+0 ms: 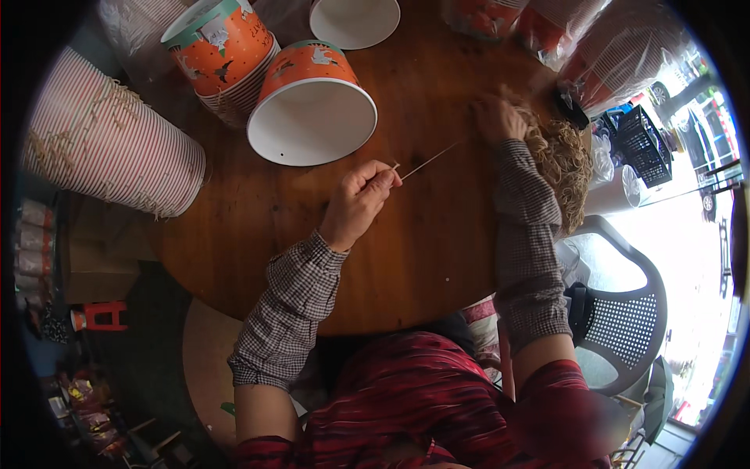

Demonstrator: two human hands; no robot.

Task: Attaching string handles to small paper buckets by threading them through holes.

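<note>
My left hand (361, 205) is over the middle of the round table, its fingertips pinched on a thin pale string (426, 162) that runs out to the upper right. A short end sticks up above the thumb. My right hand (500, 119) is at the far right, beside a heap of tan cords (569, 164); its fingers are smeared, so what they hold is unclear. Just beyond my left hand, an orange paper bucket (312, 117) lies tipped with its white inside toward me; a small dark hole shows near its rim.
Stacked orange buckets (223, 59) stand behind the tipped one, with another white-lined bucket (355, 22) at the far edge. A long nested stack (117, 141) with cords on it fills the left. Plastic-wrapped stacks (621, 59) stand far right; a grey chair (625, 313) is beside me.
</note>
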